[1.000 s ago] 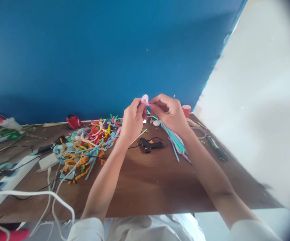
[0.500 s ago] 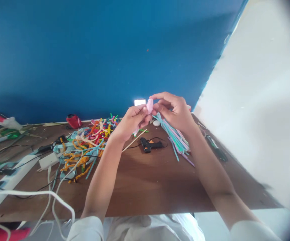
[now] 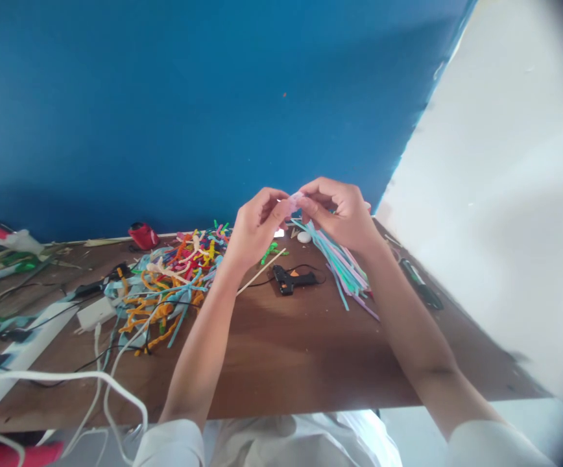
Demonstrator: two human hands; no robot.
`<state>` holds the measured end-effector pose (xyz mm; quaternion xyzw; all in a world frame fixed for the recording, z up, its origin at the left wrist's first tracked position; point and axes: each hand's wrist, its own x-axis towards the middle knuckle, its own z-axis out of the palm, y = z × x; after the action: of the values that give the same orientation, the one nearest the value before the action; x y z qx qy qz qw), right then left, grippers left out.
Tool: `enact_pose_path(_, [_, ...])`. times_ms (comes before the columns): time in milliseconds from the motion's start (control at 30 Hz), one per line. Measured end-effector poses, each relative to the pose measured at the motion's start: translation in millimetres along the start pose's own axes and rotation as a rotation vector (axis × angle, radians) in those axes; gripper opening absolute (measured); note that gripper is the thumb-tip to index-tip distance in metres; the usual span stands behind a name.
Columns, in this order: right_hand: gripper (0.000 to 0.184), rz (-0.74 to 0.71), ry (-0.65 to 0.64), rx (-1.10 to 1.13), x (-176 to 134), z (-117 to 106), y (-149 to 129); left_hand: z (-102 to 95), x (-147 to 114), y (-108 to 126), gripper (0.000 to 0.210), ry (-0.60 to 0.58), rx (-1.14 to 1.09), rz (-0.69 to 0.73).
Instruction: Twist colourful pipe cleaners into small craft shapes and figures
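Both hands meet in the air above the far side of the table, pinching a small pale pink pipe-cleaner piece [image 3: 295,200]. My left hand [image 3: 256,224] grips its left end between thumb and fingers. On its right side, my right hand [image 3: 337,206] holds it with thumb and index finger. The fingers cover much of the piece, so its full shape is hidden. Below them on the table lie a black glue gun [image 3: 291,280], a thin wooden stick [image 3: 262,271] and a bundle of blue, green and lilac pipe cleaners [image 3: 337,259].
A tangled heap of coloured pipe cleaners [image 3: 169,285] covers the table's left part. Farther left are a white power strip [image 3: 31,347], a white adapter [image 3: 96,314] and loose cables. A round white object [image 3: 303,237] and a dark green tool [image 3: 420,285] lie to the right.
My left hand has turned and risen slightly, and its fingers now meet my right fingertips. The pink piece has tipped from upright to slanting. The bright phone screen behind is mostly covered now.
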<state>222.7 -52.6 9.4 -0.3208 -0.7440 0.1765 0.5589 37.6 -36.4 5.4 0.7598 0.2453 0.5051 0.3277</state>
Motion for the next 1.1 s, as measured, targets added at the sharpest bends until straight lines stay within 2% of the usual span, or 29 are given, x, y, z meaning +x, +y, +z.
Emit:
enact_pose_path(67, [0.035,0.017,0.026,0.026,0.1,1.8,0.2,3.4,-0.6,-3.0,0.024,0.090,0.229,0.157])
enact_pose_path(167, [0.037,0.033,0.054,0.053,0.2,3.5,1.0,6.8,-1.8,-10.4,0.024,0.141,0.518,0.300])
enact_pose_path(333, [0.035,0.020,0.064,0.012,-0.7,5.4,2.2,9.8,-2.5,-16.1,0.025,0.197,0.709,0.306])
enact_pose_path(433, [0.037,0.029,0.030,0.057,-1.4,8.5,3.2,12.1,-2.7,-12.8,0.021,0.220,0.715,0.246])
enact_pose_path(600, [0.039,0.058,-0.088,0.134,-1.8,12.1,3.2,14.2,-2.8,-9.3,0.019,0.232,0.560,0.197])
enact_pose_path(767, [0.033,0.054,-0.044,0.105,-1.9,9.2,3.8,13.3,-2.5,-8.2,0.017,0.236,0.518,0.188])
enact_pose_path(900, [0.031,-0.005,-0.002,0.050,-2.1,5.5,4.4,12.3,-2.0,-6.5,0.020,0.183,0.501,0.177])
enact_pose_path(1100, [0.030,-0.046,0.024,-0.119,-2.4,6.4,-0.9,9.7,-1.8,-3.0,0.024,0.136,0.604,0.110])
